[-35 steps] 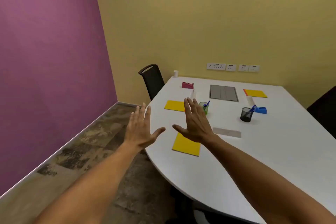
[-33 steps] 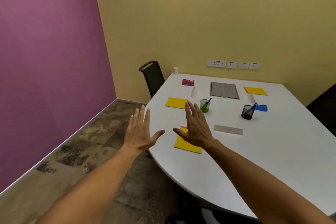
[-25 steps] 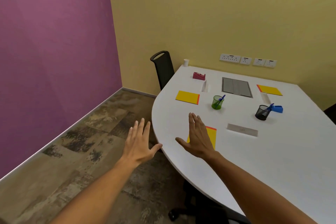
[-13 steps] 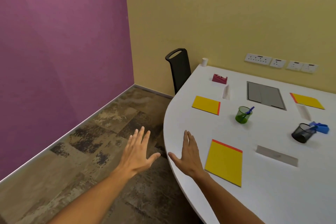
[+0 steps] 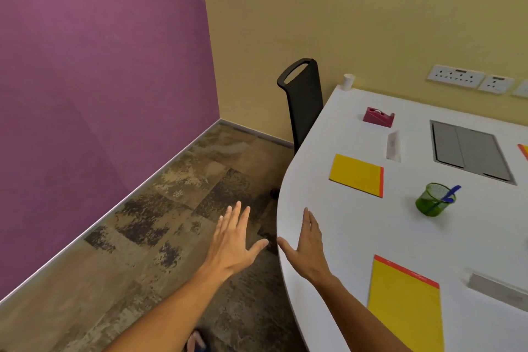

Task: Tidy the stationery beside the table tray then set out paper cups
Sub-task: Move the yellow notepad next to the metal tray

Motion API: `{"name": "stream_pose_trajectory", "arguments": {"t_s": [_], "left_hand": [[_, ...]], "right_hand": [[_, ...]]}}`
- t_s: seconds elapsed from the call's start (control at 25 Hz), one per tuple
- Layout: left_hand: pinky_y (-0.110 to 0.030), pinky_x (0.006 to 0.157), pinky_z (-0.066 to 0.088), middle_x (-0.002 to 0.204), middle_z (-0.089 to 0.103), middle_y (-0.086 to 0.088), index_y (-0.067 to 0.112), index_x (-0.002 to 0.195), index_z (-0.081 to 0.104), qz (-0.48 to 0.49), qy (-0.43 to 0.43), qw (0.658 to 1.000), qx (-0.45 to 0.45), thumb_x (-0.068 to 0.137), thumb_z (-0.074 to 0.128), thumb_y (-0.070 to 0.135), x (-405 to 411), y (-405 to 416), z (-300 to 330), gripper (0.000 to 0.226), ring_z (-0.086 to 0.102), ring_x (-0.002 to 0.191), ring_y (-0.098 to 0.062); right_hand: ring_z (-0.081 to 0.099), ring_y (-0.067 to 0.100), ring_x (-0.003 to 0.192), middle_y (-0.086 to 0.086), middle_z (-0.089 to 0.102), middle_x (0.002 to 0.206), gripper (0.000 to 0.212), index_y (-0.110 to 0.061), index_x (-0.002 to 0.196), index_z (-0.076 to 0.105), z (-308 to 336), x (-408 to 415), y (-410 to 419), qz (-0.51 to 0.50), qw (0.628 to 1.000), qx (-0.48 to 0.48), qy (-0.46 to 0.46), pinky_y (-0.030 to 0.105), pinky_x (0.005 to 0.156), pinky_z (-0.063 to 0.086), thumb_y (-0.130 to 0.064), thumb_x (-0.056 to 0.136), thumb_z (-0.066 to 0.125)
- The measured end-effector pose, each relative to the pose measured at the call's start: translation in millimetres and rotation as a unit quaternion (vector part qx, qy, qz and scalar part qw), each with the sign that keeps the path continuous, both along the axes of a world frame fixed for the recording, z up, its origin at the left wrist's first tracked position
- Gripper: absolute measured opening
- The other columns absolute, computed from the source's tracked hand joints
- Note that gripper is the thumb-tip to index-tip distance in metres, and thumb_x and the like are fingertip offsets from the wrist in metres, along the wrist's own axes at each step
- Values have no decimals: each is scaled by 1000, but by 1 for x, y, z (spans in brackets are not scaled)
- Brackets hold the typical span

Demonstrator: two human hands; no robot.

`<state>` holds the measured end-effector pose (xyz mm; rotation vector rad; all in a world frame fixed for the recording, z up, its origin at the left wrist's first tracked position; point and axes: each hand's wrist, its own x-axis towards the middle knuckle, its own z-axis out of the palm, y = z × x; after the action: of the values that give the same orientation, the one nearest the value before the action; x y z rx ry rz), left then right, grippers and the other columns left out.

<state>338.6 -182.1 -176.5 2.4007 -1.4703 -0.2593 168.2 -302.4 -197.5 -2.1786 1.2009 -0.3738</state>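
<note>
The white table (image 5: 343,217) carries the stationery. A grey table tray (image 5: 471,150) is set into the tabletop at the back right. Two yellow notepads lie flat, one far (image 5: 355,174) and one near (image 5: 405,303). A green mesh pen cup (image 5: 433,198) holds a blue pen. A maroon tape dispenser (image 5: 378,116) sits near the back, and a white paper cup (image 5: 348,82) stands at the far corner. My left hand (image 5: 233,240) hovers open over the floor. My right hand (image 5: 308,246) hovers open, fingers straight, over the table's left edge. Neither holds anything.
A black chair (image 5: 303,97) stands against the table's far left side. Two clear rulers lie on the table, one by the tray (image 5: 393,145) and one at the right edge (image 5: 497,290). Wall sockets (image 5: 457,76) sit above the table. Patterned carpet (image 5: 171,223) and a purple wall are to the left.
The view has moved closer and swung left, so the table objects slid right in frame. Both hands stayed open and dropped lower, the left now over the floor.
</note>
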Motion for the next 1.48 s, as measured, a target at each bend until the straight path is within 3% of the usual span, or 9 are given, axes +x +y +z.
{"name": "stream_pose_trajectory", "arguments": {"t_s": [0.56, 0.96, 1.16, 1.48], "left_hand": [[-54, 121, -9, 167, 6, 2, 27, 158, 14, -144, -1, 988, 60, 84, 38, 79, 245, -174, -18, 93, -3, 154, -22], [-46, 123, -5, 167, 5, 4, 29, 157, 15, -283, 19, 958, 32, 88, 52, 68, 245, -381, -10, 88, -4, 154, -19], [-42, 121, -3, 167, 3, 6, 31, 157, 13, -339, 19, 939, 58, 88, 54, 67, 224, -496, -4, 87, -4, 154, -18], [-41, 123, 0, 167, -1, 4, 29, 158, 7, -452, 8, 886, 104, 89, 46, 73, 166, -607, -18, 91, -5, 154, -19]], "right_hand": [[13, 19, 153, -6, 2, 168, 98, -30, 159, -3, -9, 193, -108, -211, 971, 72, -85, 41, 124, 19, -51, 91, 64], [10, 21, 154, -4, 2, 168, 100, -30, 159, -4, -24, 216, -265, -306, 942, 41, -130, 47, 123, 22, -49, 91, 67], [9, 21, 154, 0, 4, 167, 99, -28, 159, -1, -24, 210, -353, -364, 917, 41, -155, 41, 121, 22, -45, 91, 68], [15, 27, 152, 8, 10, 166, 94, -18, 160, 8, -35, 168, -409, -494, 860, 76, -105, 38, 119, 25, -43, 92, 67]]}}
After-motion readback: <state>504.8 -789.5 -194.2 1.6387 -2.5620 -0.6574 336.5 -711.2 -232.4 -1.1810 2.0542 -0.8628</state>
